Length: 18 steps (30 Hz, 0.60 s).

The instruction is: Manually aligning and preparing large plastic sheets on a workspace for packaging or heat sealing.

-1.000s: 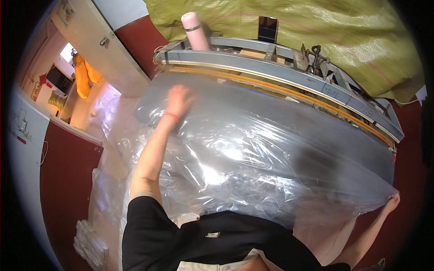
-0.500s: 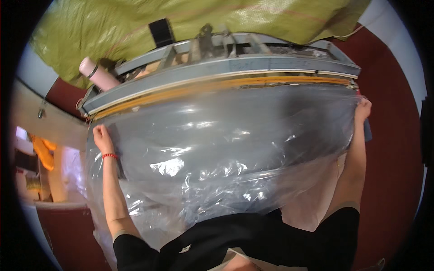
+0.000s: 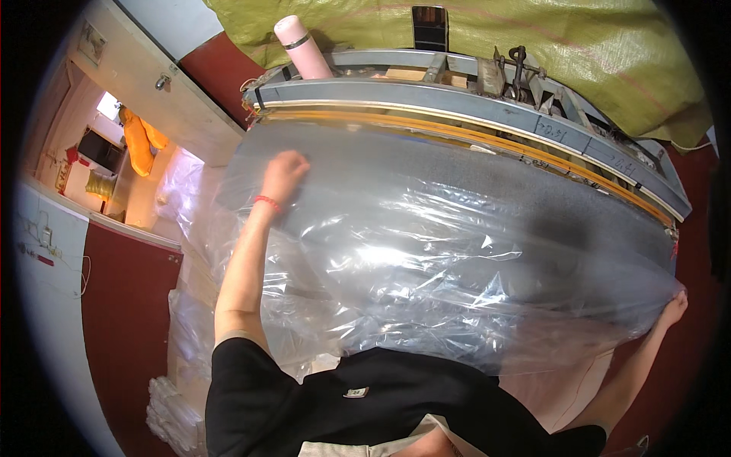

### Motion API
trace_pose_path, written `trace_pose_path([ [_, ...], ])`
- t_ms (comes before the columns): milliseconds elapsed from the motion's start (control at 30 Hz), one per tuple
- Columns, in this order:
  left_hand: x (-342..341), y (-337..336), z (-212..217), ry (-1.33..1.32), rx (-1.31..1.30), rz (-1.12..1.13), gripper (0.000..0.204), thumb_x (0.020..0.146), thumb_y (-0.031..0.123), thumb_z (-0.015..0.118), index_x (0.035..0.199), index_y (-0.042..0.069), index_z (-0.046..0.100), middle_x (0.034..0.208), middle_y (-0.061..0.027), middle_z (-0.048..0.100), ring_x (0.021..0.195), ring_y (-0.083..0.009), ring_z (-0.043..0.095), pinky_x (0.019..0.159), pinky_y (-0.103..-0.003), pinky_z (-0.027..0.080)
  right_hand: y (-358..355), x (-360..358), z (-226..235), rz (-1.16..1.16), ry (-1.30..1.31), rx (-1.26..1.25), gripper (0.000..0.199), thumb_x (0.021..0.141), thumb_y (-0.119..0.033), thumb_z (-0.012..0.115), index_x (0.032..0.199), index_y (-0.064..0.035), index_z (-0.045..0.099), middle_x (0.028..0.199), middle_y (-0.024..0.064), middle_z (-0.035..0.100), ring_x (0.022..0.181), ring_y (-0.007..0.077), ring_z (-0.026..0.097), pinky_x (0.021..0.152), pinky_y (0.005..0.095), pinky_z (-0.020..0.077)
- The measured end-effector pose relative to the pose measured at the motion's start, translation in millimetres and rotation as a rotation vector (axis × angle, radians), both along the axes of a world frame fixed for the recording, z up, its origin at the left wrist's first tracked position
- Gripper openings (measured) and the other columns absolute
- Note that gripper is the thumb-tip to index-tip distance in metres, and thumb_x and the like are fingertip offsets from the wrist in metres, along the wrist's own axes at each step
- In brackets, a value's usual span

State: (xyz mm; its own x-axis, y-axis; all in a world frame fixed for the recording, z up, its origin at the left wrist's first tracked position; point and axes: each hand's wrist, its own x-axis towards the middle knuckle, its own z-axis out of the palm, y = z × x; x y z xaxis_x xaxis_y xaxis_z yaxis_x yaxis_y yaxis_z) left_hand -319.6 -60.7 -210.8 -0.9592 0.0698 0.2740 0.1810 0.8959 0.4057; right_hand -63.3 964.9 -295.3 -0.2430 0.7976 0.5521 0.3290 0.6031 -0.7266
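A wide sheet of clear plastic film (image 3: 457, 251) spreads in front of me, creased and shiny, over a dark grey flat surface. At the far right corner of the film, my right hand (image 3: 674, 307) is closed on its edge, and the film is drawn into folds toward it. My left hand (image 3: 288, 174), a red beaded bracelet on its wrist, is over the left part of the sheet. Its fingers look curled but are blurred by motion; whether film is between them is hidden.
Beyond the film runs a long grey metal frame (image 3: 396, 93) with an orange strip (image 3: 426, 126) along it. A pink bottle (image 3: 303, 49), a dark phone-like slab (image 3: 429, 29) and metal clamps (image 3: 519, 70) are at the frame. A yellow-green tarp (image 3: 571, 46) hangs behind. An open doorway (image 3: 126, 164) lies left.
The view has swung left. My left hand has come nearer to me and inward from the film's left side. My right hand has moved nearer to me, still holding the film's edge.
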Motion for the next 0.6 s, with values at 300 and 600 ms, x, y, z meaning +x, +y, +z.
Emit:
trace_pose_path([
  [300,3.0,-11.8,-8.9,0.041,0.131,-0.188,0.011,0.07,0.008,0.061,0.078,0.003,0.057,0.082,-0.0118,0.056,0.085,-0.0283,0.054,0.074,-0.035,0.043,-38.9,58.2,35.4,0.096,0.226,-0.242,0.039,0.089,-0.027,0.048,0.116,0.002,0.048,0.11,0.0093,0.052,0.095,0.0177,0.051,0.082,0.0284,0.0411],
  [600,4.0,9.3,16.2,-0.003,-0.148,-0.115,0.015,0.074,0.016,0.059,0.084,0.005,0.059,0.087,-0.0129,0.058,0.086,-0.0292,0.055,0.075,-0.037,0.044,1.7,80.4,25.1,0.087,0.13,-0.232,0.037,0.088,-0.028,0.049,0.111,0.0011,0.051,0.096,0.0076,0.056,0.085,0.0162,0.053,0.078,0.0289,0.0443],
])
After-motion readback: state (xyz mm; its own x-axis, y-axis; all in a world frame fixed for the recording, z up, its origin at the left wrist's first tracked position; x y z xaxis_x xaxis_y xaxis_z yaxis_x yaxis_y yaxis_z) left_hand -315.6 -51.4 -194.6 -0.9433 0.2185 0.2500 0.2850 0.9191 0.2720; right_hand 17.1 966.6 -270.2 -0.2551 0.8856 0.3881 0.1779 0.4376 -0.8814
